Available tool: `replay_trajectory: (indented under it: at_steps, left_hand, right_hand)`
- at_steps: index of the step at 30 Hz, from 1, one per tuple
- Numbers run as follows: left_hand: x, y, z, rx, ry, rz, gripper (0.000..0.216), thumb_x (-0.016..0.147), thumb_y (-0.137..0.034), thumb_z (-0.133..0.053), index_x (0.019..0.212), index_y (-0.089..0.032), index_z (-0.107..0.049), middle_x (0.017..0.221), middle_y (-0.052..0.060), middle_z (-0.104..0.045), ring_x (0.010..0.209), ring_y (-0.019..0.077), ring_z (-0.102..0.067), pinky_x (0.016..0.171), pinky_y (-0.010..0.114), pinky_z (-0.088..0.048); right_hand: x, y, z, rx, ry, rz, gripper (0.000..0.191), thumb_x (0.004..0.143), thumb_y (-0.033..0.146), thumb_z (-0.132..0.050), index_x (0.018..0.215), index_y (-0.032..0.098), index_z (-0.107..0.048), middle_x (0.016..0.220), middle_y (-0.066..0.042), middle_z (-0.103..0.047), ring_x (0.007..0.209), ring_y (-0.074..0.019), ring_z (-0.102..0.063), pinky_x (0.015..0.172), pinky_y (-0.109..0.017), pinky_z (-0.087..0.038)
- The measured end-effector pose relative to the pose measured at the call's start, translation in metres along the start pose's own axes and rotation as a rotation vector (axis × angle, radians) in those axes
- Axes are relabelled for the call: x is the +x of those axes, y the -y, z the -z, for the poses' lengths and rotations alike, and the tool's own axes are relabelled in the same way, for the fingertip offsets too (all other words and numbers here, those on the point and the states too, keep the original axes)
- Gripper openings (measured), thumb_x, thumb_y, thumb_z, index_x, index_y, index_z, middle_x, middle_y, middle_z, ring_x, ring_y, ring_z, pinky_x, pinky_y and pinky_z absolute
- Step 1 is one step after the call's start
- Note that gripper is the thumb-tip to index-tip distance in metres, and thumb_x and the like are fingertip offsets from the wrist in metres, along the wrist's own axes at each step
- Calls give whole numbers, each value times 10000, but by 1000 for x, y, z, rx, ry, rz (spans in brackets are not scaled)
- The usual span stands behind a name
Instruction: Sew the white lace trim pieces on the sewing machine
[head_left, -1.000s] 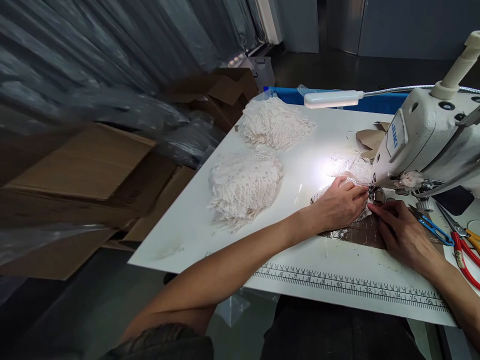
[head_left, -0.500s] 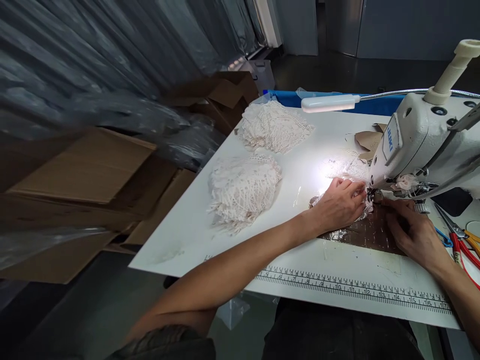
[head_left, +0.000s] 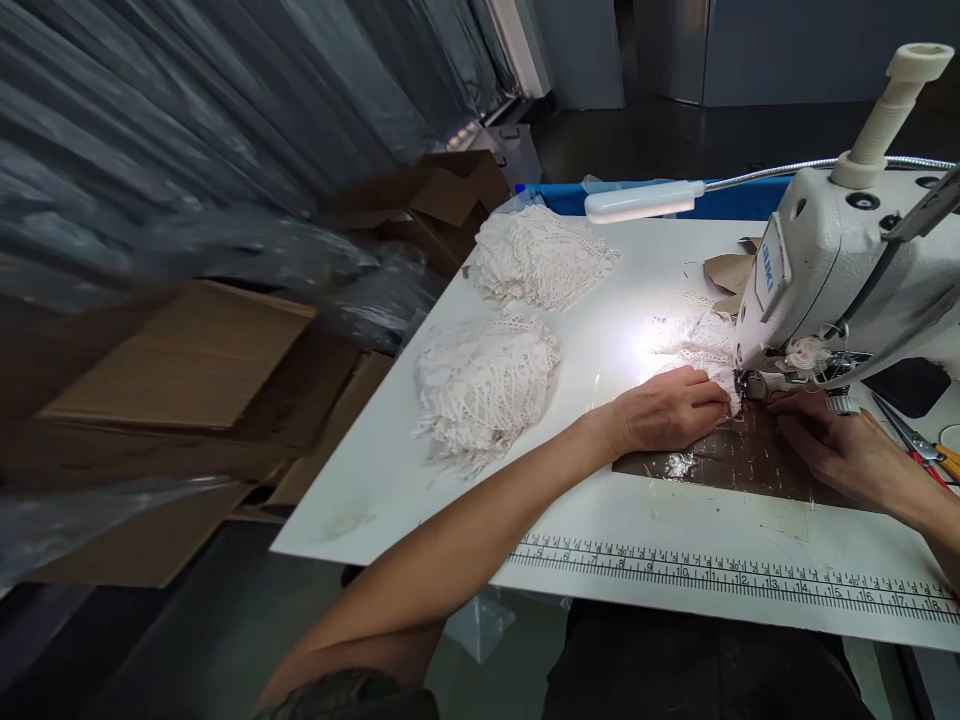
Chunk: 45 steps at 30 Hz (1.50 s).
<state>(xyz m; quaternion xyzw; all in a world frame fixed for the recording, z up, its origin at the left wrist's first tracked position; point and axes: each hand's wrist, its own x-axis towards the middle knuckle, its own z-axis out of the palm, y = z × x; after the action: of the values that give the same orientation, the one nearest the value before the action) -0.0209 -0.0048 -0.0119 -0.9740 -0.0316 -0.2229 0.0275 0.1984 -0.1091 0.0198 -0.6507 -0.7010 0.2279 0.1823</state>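
- Here's the lace (head_left: 694, 335), just left of the sewing machine (head_left: 810, 235), its edge at the foot!
- Left hand (head_left: 675, 410) lies on it, fingers close together; pinching or not, I can't tell.
- Right hand (head_left: 836, 440) sits beneath the machine's head, its grip unclear.
- Lace pile (head_left: 487, 385), well left of the machine.
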Motion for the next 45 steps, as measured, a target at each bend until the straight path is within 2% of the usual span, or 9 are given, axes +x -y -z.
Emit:
replay_trajectory:
  at_steps: [5,9,14,17,24,28,33,37,45]
  left_hand:
    - [0,-2,-4,-46,-89,28,214,994,-155,-442,885,-131,-625,969,62,-714,824,128,-633,764,281,-529]
    - [0,-3,-5,-54,-99,59,185,991,-184,-462,904,-145,-620,986,49,-717,819,121,-634,755,279,-523]
    - [2,-3,-4,41,-145,23,190,971,-181,-496,815,-161,-602,970,20,-724,769,120,-613,691,282,-457]
    - [2,-3,-5,52,-136,35,203,972,-183,-491,800,-168,-598,950,13,-724,755,116,-601,684,282,-433]
    - [4,-2,-3,-70,-40,113,230,993,-284,-461,872,-183,-628,959,22,-723,785,141,-616,710,317,-436]
    - [7,-2,-1,-364,-74,348,226,977,-253,-453,855,-171,-623,843,31,-705,763,134,-618,710,299,-477]
    - [11,0,1,-661,-123,611,172,906,-240,-512,792,-166,-616,726,16,-647,664,103,-569,606,237,-463]
    - [11,0,1,-682,-120,628,177,899,-241,-506,794,-162,-625,725,11,-636,661,97,-552,606,235,-463]
    - [12,-2,3,-700,-128,603,177,913,-236,-517,797,-160,-627,732,9,-646,658,93,-560,607,236,-474]
  right_hand:
    - [1,-6,-8,-82,-95,99,326,876,338,-385,959,162,-646,885,-88,-681,726,-197,-646,647,-307,-509]
    - [-2,-6,-19,-102,-224,176,346,915,304,-374,1005,133,-661,942,-108,-671,656,-159,-630,599,-278,-511]
    - [-5,-5,-27,-247,-242,425,370,952,244,-364,1170,194,-658,1097,-119,-615,824,-162,-641,660,-268,-546]
    - [-3,-5,-30,-345,-245,486,368,951,227,-376,1181,209,-662,1082,-124,-606,841,-177,-624,706,-307,-557]
    - [-2,-5,-31,-254,-246,450,364,953,230,-379,1157,166,-673,1050,-123,-631,872,-187,-637,742,-317,-555]
    - [2,-5,-23,-198,-190,362,367,954,280,-375,1193,197,-640,1095,-91,-648,824,-172,-648,664,-277,-525]
    - [8,-3,-32,-396,-185,186,415,952,390,-385,1243,171,-585,965,-107,-684,708,-216,-640,537,-287,-418]
    - [13,-1,-48,-391,-246,60,394,943,429,-426,1164,158,-607,841,-99,-684,694,-210,-636,555,-274,-392]
    - [18,0,-51,-191,-299,70,317,925,398,-453,1036,198,-672,930,-69,-699,735,-185,-656,524,-253,-386]
